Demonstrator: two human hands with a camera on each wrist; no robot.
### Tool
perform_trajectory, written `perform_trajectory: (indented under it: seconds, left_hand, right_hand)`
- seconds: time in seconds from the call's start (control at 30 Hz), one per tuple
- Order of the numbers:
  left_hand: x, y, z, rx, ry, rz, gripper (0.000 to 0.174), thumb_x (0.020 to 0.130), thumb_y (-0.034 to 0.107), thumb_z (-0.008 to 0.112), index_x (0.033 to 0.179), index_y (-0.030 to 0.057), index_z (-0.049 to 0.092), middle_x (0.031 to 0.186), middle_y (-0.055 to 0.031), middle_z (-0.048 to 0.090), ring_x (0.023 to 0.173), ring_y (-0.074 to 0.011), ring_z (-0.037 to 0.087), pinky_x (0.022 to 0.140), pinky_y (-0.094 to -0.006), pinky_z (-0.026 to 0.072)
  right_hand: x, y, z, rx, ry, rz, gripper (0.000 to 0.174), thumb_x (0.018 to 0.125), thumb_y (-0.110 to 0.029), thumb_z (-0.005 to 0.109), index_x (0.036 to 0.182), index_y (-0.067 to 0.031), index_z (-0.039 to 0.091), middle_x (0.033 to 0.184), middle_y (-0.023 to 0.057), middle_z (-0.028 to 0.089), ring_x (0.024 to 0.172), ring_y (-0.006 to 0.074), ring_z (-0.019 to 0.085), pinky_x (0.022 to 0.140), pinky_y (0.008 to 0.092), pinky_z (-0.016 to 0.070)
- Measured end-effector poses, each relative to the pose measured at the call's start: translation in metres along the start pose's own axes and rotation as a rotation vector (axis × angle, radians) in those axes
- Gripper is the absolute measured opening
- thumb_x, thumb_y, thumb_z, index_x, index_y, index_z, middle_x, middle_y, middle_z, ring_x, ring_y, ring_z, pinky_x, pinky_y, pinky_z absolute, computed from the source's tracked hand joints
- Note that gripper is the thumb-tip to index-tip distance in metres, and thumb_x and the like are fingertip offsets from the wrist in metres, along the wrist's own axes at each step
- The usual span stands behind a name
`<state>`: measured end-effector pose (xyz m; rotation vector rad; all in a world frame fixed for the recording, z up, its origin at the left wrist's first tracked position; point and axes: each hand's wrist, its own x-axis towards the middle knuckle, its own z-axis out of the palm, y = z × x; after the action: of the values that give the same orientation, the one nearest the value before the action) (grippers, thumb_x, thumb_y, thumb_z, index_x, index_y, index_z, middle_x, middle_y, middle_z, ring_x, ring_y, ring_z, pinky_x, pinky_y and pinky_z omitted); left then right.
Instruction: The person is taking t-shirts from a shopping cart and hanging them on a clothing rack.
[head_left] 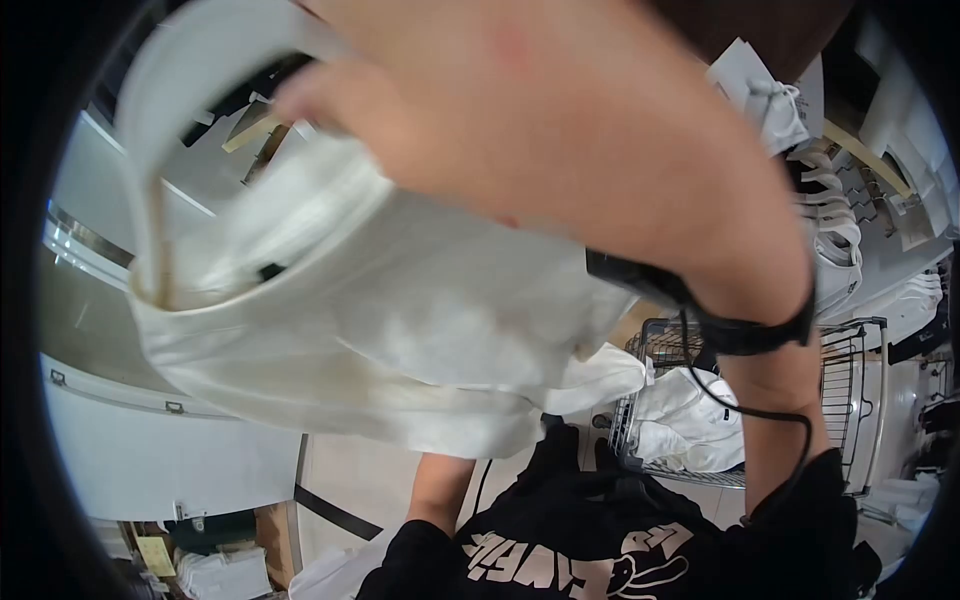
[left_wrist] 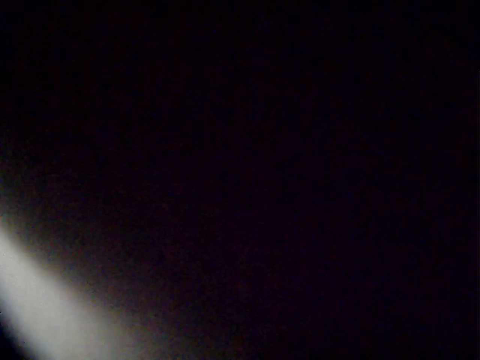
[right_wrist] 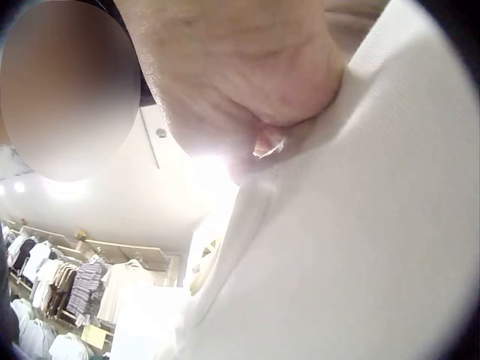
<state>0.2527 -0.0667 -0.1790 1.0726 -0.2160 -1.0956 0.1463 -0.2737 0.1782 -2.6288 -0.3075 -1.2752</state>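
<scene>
A white garment (head_left: 430, 310) spreads across the middle of the head view, its round neck opening to the left, with a pale curved band (head_left: 150, 110) rising above it. My right hand (head_left: 410, 110) is raised, blurred, over the garment's upper edge. In the right wrist view, that hand (right_wrist: 247, 75) has its fingers curled in at the edge of the white cloth (right_wrist: 360, 217), gripping it. My left forearm (head_left: 440, 490) goes up under the garment, which hides the left hand. The left wrist view is almost black, with a pale blurred patch (left_wrist: 60, 315) at lower left.
A wire cart (head_left: 860, 400) holding white clothes (head_left: 690, 420) stands at right. Beyond it are white hangers (head_left: 835, 225) in a row. A white cabinet (head_left: 170, 450) is at left, with folded clothes (head_left: 225, 575) below. Clothes hang on racks (right_wrist: 86, 289) in the background.
</scene>
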Motion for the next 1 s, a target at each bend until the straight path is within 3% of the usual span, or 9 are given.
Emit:
perform_trajectory:
  seconds: [0.1, 0.3, 0.5, 0.53, 0.6, 0.73, 0.9, 1.0]
  left_hand:
    - [-0.005, -0.023, -0.021, 0.066, 0.045, -0.094, 0.035, 0.098, 0.02, 0.049, 0.126, -0.0009, 0.054, 0.118, -0.0131, 0.063, 0.107, -0.0213, 0.06, 0.093, -0.0323, 0.0499]
    - [-0.013, -0.054, -0.048, 0.158, 0.093, -0.251, 0.034, 0.099, 0.019, 0.049, 0.126, -0.0004, 0.054, 0.117, -0.0127, 0.063, 0.106, -0.0212, 0.061, 0.093, -0.0321, 0.0502]
    - [-0.009, -0.065, -0.068, 0.22, 0.106, -0.358, 0.034, 0.099, 0.019, 0.048, 0.127, 0.0, 0.054, 0.117, -0.0124, 0.062, 0.105, -0.021, 0.061, 0.092, -0.0319, 0.0505]
    - [-0.003, -0.066, -0.07, 0.232, 0.1, -0.371, 0.034, 0.099, 0.019, 0.048, 0.127, 0.0, 0.054, 0.117, -0.0124, 0.062, 0.105, -0.021, 0.061, 0.092, -0.0319, 0.0505]
    - [0.007, -0.072, -0.071, 0.263, 0.072, -0.397, 0.034, 0.099, 0.019, 0.048, 0.127, 0.0002, 0.054, 0.117, -0.0123, 0.062, 0.104, -0.021, 0.061, 0.092, -0.0318, 0.0506]
    - [0.049, -0.082, -0.045, 0.29, -0.042, -0.403, 0.034, 0.099, 0.019, 0.047, 0.127, 0.0004, 0.053, 0.117, -0.0121, 0.062, 0.104, -0.0209, 0.061, 0.091, -0.0317, 0.0508]
    - [0.105, -0.093, 0.008, 0.317, -0.246, -0.358, 0.034, 0.099, 0.019, 0.047, 0.127, 0.0008, 0.053, 0.117, -0.0118, 0.062, 0.103, -0.0207, 0.061, 0.09, -0.0315, 0.051]
    - [0.13, -0.095, 0.036, 0.291, -0.345, -0.32, 0.034, 0.099, 0.019, 0.047, 0.127, 0.001, 0.053, 0.117, -0.0116, 0.062, 0.102, -0.0207, 0.061, 0.09, -0.0314, 0.0512]
  right_hand:
    - [-0.037, 0.01, 0.03, 0.151, -0.026, 0.179, 0.019, 0.087, -0.014, 0.06, 0.088, 0.0037, 0.051, 0.078, 0.0222, 0.056, 0.079, 0.0419, 0.055, 0.068, 0.0456, 0.0435]
    - [-0.14, 0.02, 0.056, 0.318, -0.032, 0.687, 0.024, 0.089, -0.014, 0.062, 0.103, 0.0034, 0.053, 0.087, 0.0261, 0.061, 0.079, 0.0459, 0.058, 0.068, 0.0454, 0.0466]
    - [-0.237, 0.041, 0.08, 0.169, -0.11, 0.98, 0.026, 0.088, -0.013, 0.063, 0.107, 0.0025, 0.053, 0.088, 0.025, 0.063, 0.079, 0.0433, 0.061, 0.067, 0.0447, 0.0483]
    - [-0.245, 0.048, 0.08, 0.164, -0.11, 0.991, 0.026, 0.088, -0.013, 0.063, 0.107, 0.0025, 0.053, 0.088, 0.025, 0.063, 0.079, 0.0433, 0.061, 0.067, 0.0447, 0.0483]
    - [-0.258, 0.06, 0.081, -0.079, -0.05, 0.823, 0.028, 0.087, -0.012, 0.064, 0.109, 0.0022, 0.053, 0.088, 0.0244, 0.063, 0.077, 0.042, 0.062, 0.065, 0.0451, 0.0491]
    - [-0.253, 0.08, 0.086, -0.156, -0.063, 0.784, 0.026, 0.086, -0.012, 0.064, 0.106, 0.0019, 0.054, 0.085, 0.0232, 0.062, 0.071, 0.0418, 0.061, 0.061, 0.0457, 0.0486]
    - [-0.239, 0.103, 0.06, -0.265, 0.059, 0.689, 0.022, 0.085, -0.006, 0.064, 0.103, 0.0003, 0.053, 0.081, 0.0221, 0.061, 0.069, 0.0428, 0.06, 0.058, 0.0434, 0.0471]
    - [-0.259, 0.127, 0.053, -0.314, 0.061, 0.77, 0.019, 0.085, -0.004, 0.063, 0.1, -0.0002, 0.052, 0.079, 0.0222, 0.062, 0.071, 0.0437, 0.06, 0.058, 0.044, 0.0472]
